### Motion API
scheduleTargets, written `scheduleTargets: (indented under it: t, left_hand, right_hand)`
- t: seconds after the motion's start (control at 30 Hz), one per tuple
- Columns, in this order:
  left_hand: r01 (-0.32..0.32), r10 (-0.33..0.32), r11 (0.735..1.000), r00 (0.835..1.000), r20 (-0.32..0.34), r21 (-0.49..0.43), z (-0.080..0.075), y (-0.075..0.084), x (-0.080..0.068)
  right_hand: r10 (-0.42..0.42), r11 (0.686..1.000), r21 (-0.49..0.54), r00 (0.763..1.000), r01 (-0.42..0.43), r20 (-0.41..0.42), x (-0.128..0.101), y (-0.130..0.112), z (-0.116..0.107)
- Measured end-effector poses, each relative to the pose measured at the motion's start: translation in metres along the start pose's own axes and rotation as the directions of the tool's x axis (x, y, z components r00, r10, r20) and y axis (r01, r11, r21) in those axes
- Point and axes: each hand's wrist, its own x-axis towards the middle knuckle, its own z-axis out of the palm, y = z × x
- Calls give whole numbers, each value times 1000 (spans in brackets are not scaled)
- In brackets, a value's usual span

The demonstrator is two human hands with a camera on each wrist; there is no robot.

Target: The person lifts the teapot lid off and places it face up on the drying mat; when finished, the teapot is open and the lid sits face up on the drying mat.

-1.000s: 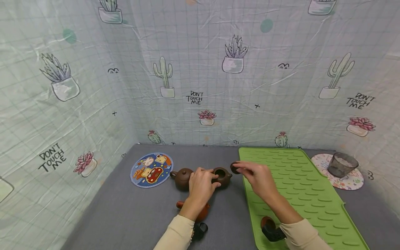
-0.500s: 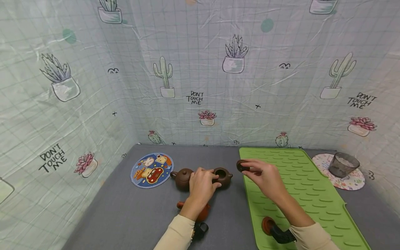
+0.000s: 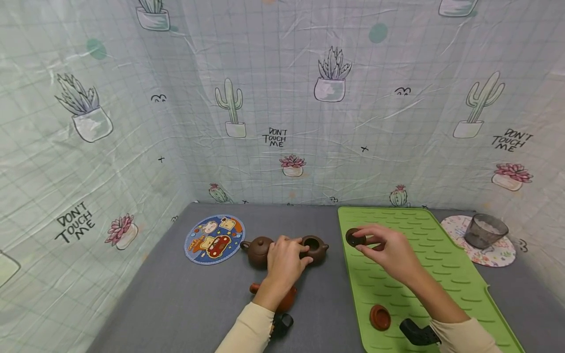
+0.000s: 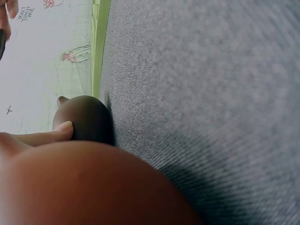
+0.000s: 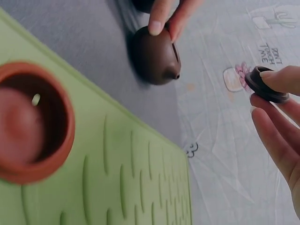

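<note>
Brown lid (image 3: pixel 354 238) pinched in right hand (image 3: pixel 390 252) fingertips, held over green mat (image 3: pixel 423 264). Left hand (image 3: pixel 284 262) grips open dark teapot (image 3: pixel 314 249) on grey worktop (image 3: pixel 185 299), thumb on its body. Second brown teapot (image 3: pixel 257 251) just left, lid on. Reddish lid (image 3: pixel 380 316) lies upturned on mat. Reddish teapot (image 3: pixel 287 297) sits under left wrist.

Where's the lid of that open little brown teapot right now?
The dark lid is pinched in the right hand, held over the left part of the green mat, right of the open teapot that the left hand grips.
</note>
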Motion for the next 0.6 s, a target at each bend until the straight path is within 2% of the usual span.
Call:
scheduleTargets:
  t: [0.3, 0.6]
  left_hand:
    - [-2, 2, 1000, 1000, -2, -19, 1, 0, 0]
    - [-6, 6, 1000, 1000, -2, -2, 1, -1, 0]
  right_hand:
    - [34, 999, -22, 997, -33, 75, -14, 12, -9]
    - [40, 999, -30, 993, -37, 112, -28, 24, -4]
